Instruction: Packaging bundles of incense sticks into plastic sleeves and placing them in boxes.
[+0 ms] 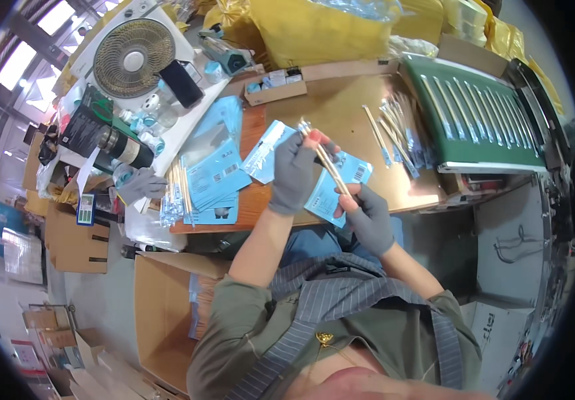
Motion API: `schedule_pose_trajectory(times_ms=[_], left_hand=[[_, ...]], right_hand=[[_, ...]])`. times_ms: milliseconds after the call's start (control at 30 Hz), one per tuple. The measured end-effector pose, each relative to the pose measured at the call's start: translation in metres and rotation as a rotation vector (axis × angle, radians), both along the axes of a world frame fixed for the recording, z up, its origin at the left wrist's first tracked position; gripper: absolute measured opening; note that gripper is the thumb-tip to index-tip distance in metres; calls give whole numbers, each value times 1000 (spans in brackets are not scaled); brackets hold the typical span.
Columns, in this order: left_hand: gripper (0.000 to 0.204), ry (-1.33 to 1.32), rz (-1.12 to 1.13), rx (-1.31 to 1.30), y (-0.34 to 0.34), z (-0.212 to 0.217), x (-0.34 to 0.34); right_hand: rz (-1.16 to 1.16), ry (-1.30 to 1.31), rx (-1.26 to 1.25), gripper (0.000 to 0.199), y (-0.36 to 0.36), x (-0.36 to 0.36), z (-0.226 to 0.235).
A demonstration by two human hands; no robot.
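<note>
Chopsticks (327,163) in a clear sleeve, held over the wooden table (341,100) by two grey-gloved hands.

Left hand (294,173) pinches the upper part of the pair with fingers closed round it; right hand (371,217) grips the lower end, fingers curled shut. Blue paper packets (214,167) lie on the table to the left of the hands, a green tray (481,133) of wrapped sticks to the right, and a fan (134,57) at the table's far left.

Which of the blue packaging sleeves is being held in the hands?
The blue sleeve beneath the chopsticks, held by both gloved hands; the other sleeves lie in a stack on the table's left.
</note>
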State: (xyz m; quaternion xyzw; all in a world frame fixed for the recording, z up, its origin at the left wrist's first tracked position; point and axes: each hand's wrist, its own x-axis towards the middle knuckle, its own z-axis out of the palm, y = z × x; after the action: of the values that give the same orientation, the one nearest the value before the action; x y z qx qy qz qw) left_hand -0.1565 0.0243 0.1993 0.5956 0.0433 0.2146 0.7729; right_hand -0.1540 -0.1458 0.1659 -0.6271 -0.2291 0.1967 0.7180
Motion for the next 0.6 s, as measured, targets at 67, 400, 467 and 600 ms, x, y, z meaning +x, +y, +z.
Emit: schedule_pose_trajectory(times_ms=[67,400,467,600], left_hand=[[31,39,-12,22,8,-4,9],[47,415,-68,1215,-47,-129,32],[51,530,-43,1441,-70,-149,19],[42,589,-54,1727,-73,-169,-8]], right_hand=[[87,71,-43,23,-9,1,1],[-692,-764,-780,37,-53,149,-82],[-524,-544,-614,38,-57,139,-84],[-274,-353,-482,37,-72,93,-87]])
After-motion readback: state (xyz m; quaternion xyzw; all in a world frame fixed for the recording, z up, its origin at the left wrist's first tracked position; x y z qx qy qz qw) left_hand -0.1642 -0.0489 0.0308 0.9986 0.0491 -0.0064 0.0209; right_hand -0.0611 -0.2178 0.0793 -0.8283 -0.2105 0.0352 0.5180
